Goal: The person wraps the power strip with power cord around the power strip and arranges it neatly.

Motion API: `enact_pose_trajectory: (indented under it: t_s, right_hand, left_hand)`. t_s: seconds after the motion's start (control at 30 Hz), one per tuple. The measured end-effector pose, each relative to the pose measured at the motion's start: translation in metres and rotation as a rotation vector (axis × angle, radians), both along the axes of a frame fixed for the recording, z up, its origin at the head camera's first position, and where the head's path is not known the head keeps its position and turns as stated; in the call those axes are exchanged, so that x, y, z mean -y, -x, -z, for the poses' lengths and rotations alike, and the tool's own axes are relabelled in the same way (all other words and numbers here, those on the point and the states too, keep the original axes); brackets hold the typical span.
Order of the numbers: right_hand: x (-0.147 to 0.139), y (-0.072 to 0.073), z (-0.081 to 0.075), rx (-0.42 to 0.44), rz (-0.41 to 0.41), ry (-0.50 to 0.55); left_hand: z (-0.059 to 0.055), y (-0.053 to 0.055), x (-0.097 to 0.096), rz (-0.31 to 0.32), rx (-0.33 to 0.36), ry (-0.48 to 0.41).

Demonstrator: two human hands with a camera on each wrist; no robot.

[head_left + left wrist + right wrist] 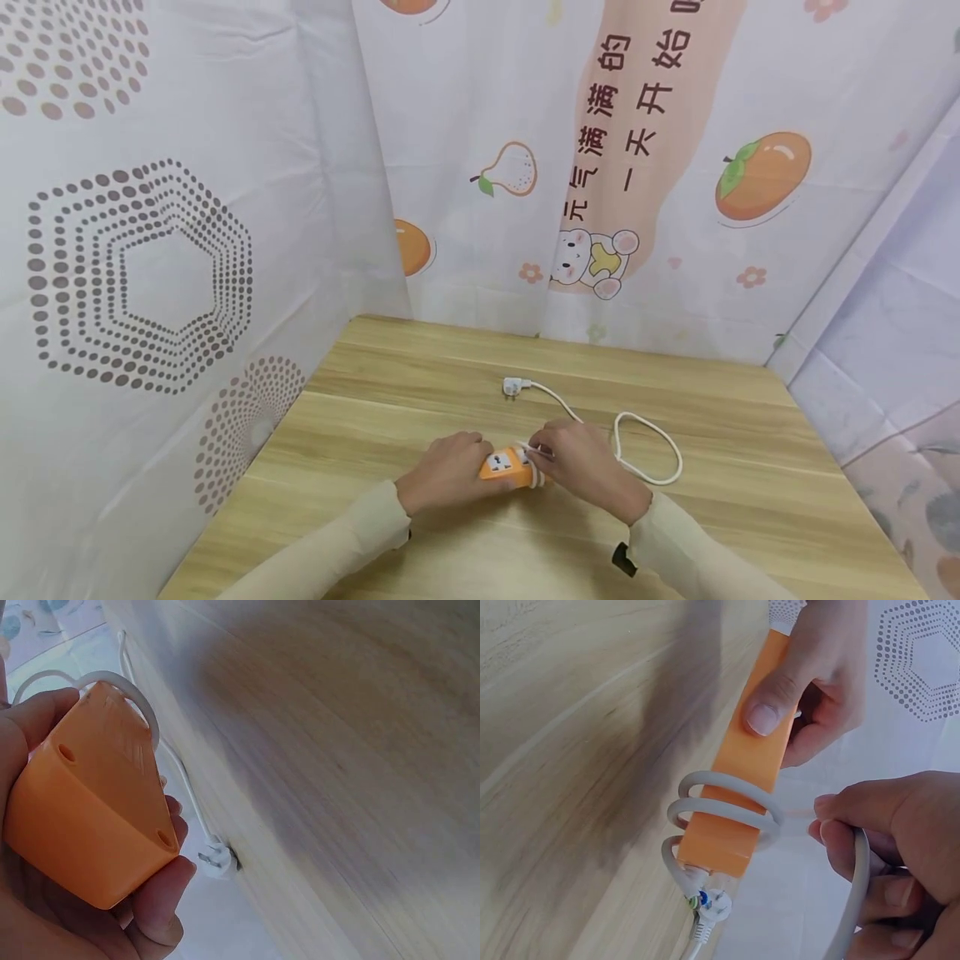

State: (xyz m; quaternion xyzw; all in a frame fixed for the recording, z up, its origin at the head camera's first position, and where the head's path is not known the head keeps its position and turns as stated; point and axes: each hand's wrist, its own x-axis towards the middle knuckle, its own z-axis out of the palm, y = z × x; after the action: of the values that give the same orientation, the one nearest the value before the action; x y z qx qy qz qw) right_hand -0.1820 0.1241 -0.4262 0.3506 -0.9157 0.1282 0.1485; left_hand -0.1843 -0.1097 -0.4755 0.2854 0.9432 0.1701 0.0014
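An orange power strip [521, 478] with white sockets is held up over the wooden table. My left hand [450, 472] grips one end, thumb along its side in the right wrist view. White cord [727, 812] loops a few turns around the other end, where it comes out of the strip. With thumb and fingertips, my right hand [896, 847] pinches a stretch of that cord just beside the strip. In the left wrist view, the fingers wrap the orange casing [97, 802], its underside and screw holes facing the camera.
The cord's white plug [512, 386] lies on the table [405, 367] beyond the hands, prongs showing. A loose loop of cord [678, 461] spreads to the right of my right hand. Printed curtains [480, 242] hang behind the table and at both sides.
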Motion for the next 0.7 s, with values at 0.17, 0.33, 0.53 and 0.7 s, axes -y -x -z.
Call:
enact_pose_trajectory:
  t_s: [0.17,0.33,0.53,0.7]
  right_hand:
    - [0.0004,-0.0028,0.0018,-0.018,0.000,-0.004]
    - [0.0001,-0.0037,0.0028,-0.013,-0.009,-0.002]
    - [-0.0021,-0.0042,0.0022,0.009,0.006,0.004]
    - [-0.0034,-0.0044,0.0031,0.007,0.004,0.023]
  left_hand:
    - [0.0016,-0.0008,0.0004,-0.027,0.021,-0.018]
    - [0.0024,-0.0005,0.0000,-0.041,0.001,-0.030]
    - [0.0036,0.0016,-0.0009,-0.057,-0.014,-0.044]
    - [0.0043,0.0038,-0.0001,-0.082,-0.022,-0.061]
